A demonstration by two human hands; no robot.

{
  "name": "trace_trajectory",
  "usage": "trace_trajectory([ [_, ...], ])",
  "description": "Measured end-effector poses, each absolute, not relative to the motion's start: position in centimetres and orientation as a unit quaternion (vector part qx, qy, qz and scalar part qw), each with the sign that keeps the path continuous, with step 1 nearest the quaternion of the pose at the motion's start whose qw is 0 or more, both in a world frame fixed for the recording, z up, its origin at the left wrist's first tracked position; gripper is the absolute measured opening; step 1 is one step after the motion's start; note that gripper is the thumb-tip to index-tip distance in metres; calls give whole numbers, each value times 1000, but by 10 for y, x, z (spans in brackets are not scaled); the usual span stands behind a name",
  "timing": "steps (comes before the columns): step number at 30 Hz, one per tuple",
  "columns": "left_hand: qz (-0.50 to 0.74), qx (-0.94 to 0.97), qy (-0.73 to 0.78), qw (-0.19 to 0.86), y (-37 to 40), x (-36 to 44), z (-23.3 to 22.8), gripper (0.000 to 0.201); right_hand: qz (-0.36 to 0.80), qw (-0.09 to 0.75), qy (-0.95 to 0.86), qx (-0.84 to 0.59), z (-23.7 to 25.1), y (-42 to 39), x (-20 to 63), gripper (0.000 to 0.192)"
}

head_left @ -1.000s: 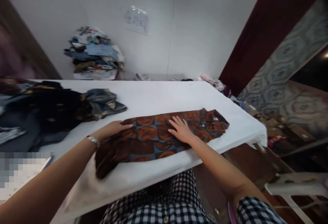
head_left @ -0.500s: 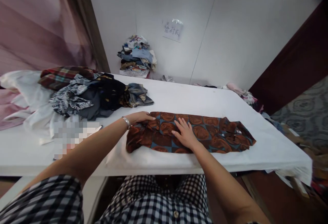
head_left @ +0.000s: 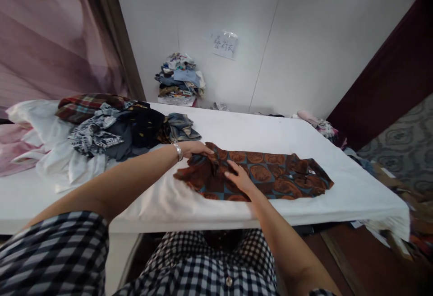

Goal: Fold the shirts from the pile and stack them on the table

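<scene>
A brown and blue patterned shirt (head_left: pixel 270 174) lies in a long narrow strip on the white-covered table, its collar and a small white label at the right end. My left hand (head_left: pixel 198 148) grips the far edge near the shirt's left end, where the fabric is lifted and bunched. Lying on the shirt just right of that bunch is my right hand (head_left: pixel 241 179), its fingers stretched out and slightly apart. The shirt's left end hangs loosely under my left hand, and part of it is hidden in shadowed folds.
A loose heap of clothes (head_left: pixel 135 124) covers the table's left side. Behind the table stands a stack of folded garments (head_left: pixel 181 77). More clothing (head_left: pixel 320 124) lies by the far right edge. The white tablecloth (head_left: pixel 358 192) reaches the near edge. A handwritten sign (head_left: pixel 225 44) is on the wall.
My left hand has moved right, lifting and folding the shirt's left end inward. My right hand remains on the shirt with little movement. The view has shifted slightly.
</scene>
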State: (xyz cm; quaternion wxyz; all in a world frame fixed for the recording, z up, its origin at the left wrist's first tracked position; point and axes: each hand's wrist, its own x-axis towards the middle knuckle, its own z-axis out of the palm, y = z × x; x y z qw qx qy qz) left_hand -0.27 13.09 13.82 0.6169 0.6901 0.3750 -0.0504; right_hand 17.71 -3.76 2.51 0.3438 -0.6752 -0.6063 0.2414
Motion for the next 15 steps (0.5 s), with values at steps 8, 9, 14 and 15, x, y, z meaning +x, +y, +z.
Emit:
trace_trajectory([
  [8, -8, 708, 302, 638, 82, 101, 136, 61, 362, 580, -369, -630, 43, -60, 218, 74],
  [9, 24, 740, 307, 597, 79, 105, 133, 67, 353, 579, -356, -643, 41, -63, 224, 71],
  [14, 152, 813, 370, 425, 88, 84, 115, 61, 285, 598, -328, -674, 24, -76, 244, 70],
  [15, 156, 817, 385, 401, 89, 74, 111, 54, 259, 608, -329, -675, 23, -78, 245, 70],
])
